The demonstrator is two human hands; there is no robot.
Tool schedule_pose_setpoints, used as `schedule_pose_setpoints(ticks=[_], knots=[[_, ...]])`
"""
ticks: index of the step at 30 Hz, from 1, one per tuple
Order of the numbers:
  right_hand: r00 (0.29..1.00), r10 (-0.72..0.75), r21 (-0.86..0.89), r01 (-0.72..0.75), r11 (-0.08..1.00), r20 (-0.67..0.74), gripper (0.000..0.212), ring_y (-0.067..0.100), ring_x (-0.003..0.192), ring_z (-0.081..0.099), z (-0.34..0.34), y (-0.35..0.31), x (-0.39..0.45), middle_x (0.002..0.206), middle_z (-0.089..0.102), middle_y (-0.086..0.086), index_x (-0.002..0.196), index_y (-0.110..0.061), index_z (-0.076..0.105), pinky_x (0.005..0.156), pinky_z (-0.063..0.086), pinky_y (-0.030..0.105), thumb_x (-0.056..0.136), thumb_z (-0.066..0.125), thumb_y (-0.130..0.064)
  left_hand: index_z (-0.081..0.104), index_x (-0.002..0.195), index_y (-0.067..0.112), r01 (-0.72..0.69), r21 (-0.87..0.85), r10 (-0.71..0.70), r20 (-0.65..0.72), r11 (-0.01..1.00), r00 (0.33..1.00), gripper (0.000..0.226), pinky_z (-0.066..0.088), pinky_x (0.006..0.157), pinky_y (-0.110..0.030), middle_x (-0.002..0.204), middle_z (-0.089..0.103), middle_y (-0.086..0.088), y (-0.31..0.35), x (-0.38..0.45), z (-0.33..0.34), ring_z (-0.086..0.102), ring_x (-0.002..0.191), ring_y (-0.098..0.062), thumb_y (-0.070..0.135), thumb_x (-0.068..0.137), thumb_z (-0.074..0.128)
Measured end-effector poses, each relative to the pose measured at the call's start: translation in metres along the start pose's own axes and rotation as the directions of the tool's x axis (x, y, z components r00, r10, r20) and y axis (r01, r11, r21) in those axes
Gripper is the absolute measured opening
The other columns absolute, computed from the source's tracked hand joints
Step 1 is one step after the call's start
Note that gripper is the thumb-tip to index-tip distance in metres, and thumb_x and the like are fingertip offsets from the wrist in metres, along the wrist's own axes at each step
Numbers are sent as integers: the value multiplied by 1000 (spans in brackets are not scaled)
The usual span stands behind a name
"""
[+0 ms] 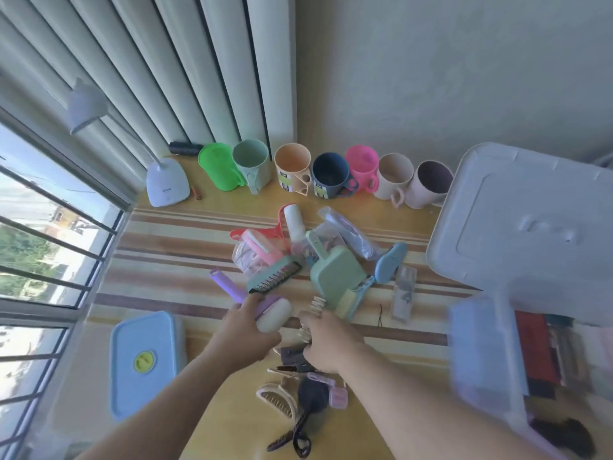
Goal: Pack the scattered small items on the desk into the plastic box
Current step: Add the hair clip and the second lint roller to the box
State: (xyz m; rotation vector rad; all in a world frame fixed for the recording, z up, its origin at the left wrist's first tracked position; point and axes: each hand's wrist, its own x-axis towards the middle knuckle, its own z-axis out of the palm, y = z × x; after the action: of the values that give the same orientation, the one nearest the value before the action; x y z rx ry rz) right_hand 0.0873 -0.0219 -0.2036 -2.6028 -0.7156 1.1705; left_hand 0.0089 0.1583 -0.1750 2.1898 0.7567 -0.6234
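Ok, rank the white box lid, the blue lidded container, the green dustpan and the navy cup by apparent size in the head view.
1. white box lid, though it sits nearer the camera
2. blue lidded container
3. green dustpan
4. navy cup, close to the dustpan; farther off, so unsure

Box (pixel 487 356) at desk's right edge smeared by motion blur, outline and contents unreadable; lid (pixel 530 227) above it cut by the right frame edge. Right hand (pixel 326 343) covers part of a cream clip (pixel 310 322) and the dark clips (pixel 292 358) under it; left hand (pixel 247 330) hides the middle of the purple roller (pixel 238 295). Dark item (pixel 564 436) at the desk's near right corner too blurred to name; both forearms run off the bottom edge.
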Motion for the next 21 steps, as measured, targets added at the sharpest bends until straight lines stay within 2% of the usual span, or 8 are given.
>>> schedule_pose_setpoints(ticks=[3,5,7,11,14,17,19,21], knots=[[1000,13,106,-11,994,-17,46,33,117,59,2,-1,-4,136,51,0,128,-40,55,85,53,39,83,59,-33,38,133,42,-22,0,22,0,1000,1000,72,54,66,-26,116,52,1,-10,-28,-16,57,88,-8,37,71,72],[998,7,191,4,982,-58,28,26,116,58,-2,-1,-14,133,51,-7,112,-38,57,89,54,42,85,60,-42,35,133,43,-30,-26,29,-45,999,999,72,52,64,-27,114,55,4,-14,-47,-21,60,86,-9,35,72,71],[992,2,325,39,945,-126,15,20,104,59,-14,3,-34,119,55,-8,97,-35,53,87,54,42,90,62,-46,35,132,45,-55,-80,46,-116,995,992,71,52,62,-31,110,60,5,-13,-63,-22,62,83,-12,36,73,75],[961,-9,476,145,867,-277,27,3,67,51,-54,24,-94,81,57,-11,85,-32,42,67,46,30,98,65,-38,46,118,48,-135,-256,75,-230,957,970,42,55,66,-38,100,68,6,8,-85,-19,67,76,-15,48,86,74],[930,63,535,152,831,-362,33,6,59,46,-90,50,-147,76,60,-2,90,-30,38,59,40,30,93,70,-39,51,113,48,-233,-305,156,-256,924,954,25,56,70,-43,96,70,3,49,-94,-10,68,76,-19,45,93,66],[879,178,575,126,808,-442,41,7,63,60,-118,94,-199,90,73,-8,110,-39,39,58,46,25,90,75,-33,41,116,50,-352,-325,276,-257,878,926,44,52,70,-40,94,66,0,108,-105,9,66,81,-20,40,89,74],[825,284,603,85,793,-489,57,10,74,67,-129,135,-231,96,75,-10,124,-54,37,68,52,28,90,77,-31,32,117,43,-422,-336,349,-256,842,901,56,50,74,-40,97,65,0,151,-114,26,66,88,-22,36,85,79],[769,400,639,14,769,-498,58,9,84,69,-132,184,-260,100,75,-11,129,-55,40,78,54,30,90,78,-35,27,114,38,-464,-347,414,-210,815,885,62,49,78,-39,103,66,0,191,-122,46,66,94,-22,39,83,81]])
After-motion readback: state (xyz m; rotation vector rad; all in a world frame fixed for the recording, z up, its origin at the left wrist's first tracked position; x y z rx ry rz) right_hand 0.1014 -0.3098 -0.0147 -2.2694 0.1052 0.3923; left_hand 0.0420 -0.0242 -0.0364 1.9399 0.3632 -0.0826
